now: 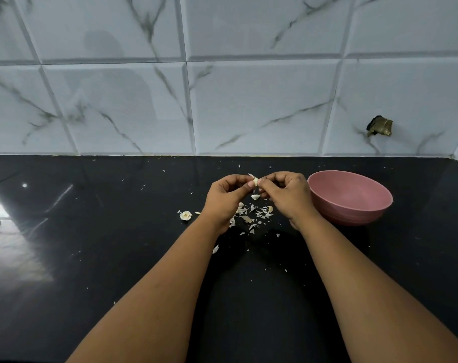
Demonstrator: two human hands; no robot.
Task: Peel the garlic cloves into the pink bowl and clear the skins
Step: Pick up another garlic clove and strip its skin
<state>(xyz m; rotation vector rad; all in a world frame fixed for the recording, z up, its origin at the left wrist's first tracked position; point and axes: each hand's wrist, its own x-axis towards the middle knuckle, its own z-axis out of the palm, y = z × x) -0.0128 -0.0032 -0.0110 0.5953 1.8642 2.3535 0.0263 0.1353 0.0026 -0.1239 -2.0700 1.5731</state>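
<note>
A small pale garlic clove [255, 181] is held above the black counter, pinched between the fingertips of my left hand [226, 199] and my right hand [288, 195]. A bit of loose skin sticks up from the clove's top. Under the hands lies a scatter of white garlic skins [256, 213], and one curved piece [255, 197] hangs or lies just below the clove. The pink bowl [353, 205] stands upright on the counter just right of my right hand; its inside is hidden from here. A garlic root stub [186, 215] lies to the left of my left wrist.
The black glossy counter [118, 231] runs back to a marble-tiled wall [249, 100]. Tiny skin flecks are strewn across the counter, one larger piece [216, 249] beside my left forearm. A dark fitting [379, 126] sticks out of the wall at the right.
</note>
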